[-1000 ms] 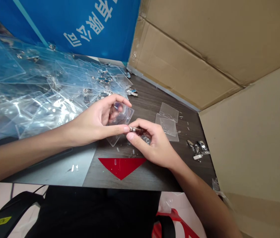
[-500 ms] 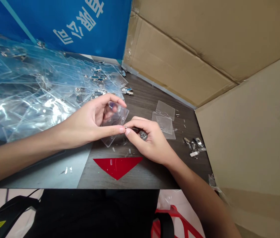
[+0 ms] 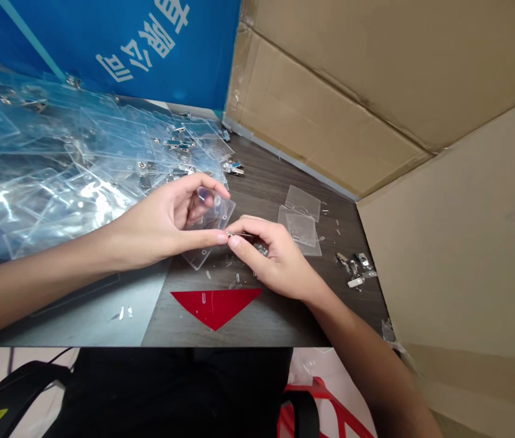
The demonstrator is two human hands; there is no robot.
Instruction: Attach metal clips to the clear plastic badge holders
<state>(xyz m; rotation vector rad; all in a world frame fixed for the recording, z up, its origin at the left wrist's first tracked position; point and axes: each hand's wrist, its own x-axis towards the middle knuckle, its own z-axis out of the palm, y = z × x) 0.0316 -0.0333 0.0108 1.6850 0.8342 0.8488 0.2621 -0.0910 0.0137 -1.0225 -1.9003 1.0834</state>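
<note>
A clear plastic badge holder (image 3: 201, 256) with small slots near its edge is held in my left hand (image 3: 166, 225), whose thumb and fingers close around it. Thumb and forefinger of my right hand (image 3: 273, 255) pinch a small metal badge clip (image 3: 239, 234) right at my left thumb tip. How clip and holder meet is hidden by the fingers. Inside the right palm sits a shiny bit of clear plastic and metal (image 3: 262, 249), too small to make out. Below both hands a red triangle (image 3: 215, 309) lies on the dark table.
Clear badge holders (image 3: 79, 182), some with metal clips, are piled at the left. Loose clear plates (image 3: 301, 228) lie right of my hands, with several metal clips (image 3: 355, 267) beyond them. Cardboard walls (image 3: 325, 115) and a blue panel (image 3: 102, 48) bound the table.
Both hands hold nearly the same pose, thumb tips together at the clip. The right fingers have shifted slightly around it, and the whole view has drifted a little.
</note>
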